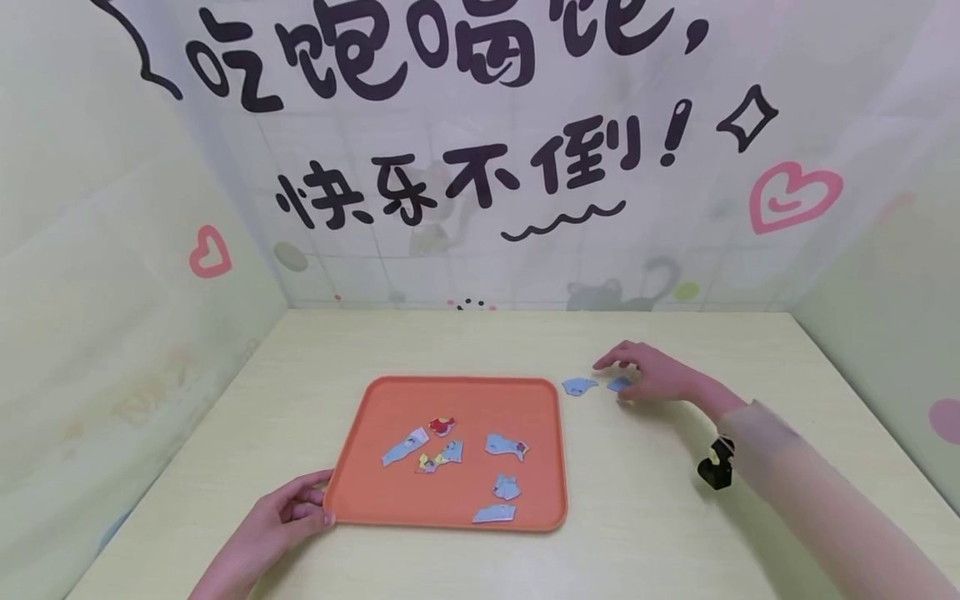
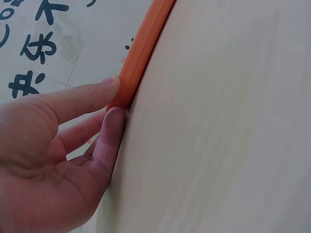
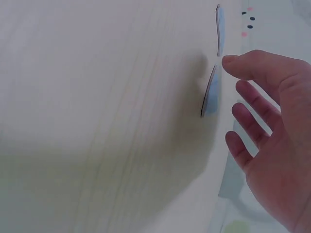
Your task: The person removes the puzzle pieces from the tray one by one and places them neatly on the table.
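My left hand (image 1: 288, 512) holds the front-left corner of an orange tray (image 1: 442, 400). In the left wrist view, the thumb and a finger meet the tray's rim (image 2: 141, 53). Several flat puzzle pieces lie apart inside the tray, among them a red one (image 1: 442, 426), a long blue one (image 1: 405, 447) and a blue one near the front rim (image 1: 494, 513). My right hand (image 1: 656, 372) hovers over a small blue piece (image 1: 618, 384) on the table, fingers spread and holding nothing. Left of it lies another blue piece (image 1: 578, 387), just outside the tray.
The pale wooden table (image 1: 637, 533) runs back to a printed curtain (image 1: 450, 267) with black lettering. Similar cloth walls stand at the left and right. A black device (image 1: 717, 463) is strapped to my right wrist.
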### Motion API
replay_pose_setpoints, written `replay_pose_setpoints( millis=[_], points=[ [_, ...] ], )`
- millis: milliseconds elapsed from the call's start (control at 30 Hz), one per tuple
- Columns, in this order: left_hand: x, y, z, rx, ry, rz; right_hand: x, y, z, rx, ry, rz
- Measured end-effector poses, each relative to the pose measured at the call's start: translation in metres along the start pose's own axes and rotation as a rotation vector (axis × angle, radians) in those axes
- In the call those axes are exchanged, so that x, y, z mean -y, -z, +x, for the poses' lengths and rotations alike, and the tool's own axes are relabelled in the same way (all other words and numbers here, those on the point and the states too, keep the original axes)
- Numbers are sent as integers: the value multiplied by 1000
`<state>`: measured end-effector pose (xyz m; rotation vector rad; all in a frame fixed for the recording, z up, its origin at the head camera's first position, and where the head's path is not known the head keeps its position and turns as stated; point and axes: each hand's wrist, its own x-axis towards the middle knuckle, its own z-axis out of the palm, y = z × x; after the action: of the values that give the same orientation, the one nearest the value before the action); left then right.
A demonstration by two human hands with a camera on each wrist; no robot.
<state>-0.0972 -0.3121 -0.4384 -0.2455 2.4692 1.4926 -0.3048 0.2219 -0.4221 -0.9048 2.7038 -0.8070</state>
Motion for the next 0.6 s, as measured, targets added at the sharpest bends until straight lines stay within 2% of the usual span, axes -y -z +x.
replay_pose_setpoints(
  millis=[367, 600],
  points=[
    [0, 0, 0, -3, 21, 1, 50, -19, 24, -57, 109, 32],
    [-1, 1, 0, 15, -1, -16, 80, -36, 32, -66, 156, 6]
  ],
)
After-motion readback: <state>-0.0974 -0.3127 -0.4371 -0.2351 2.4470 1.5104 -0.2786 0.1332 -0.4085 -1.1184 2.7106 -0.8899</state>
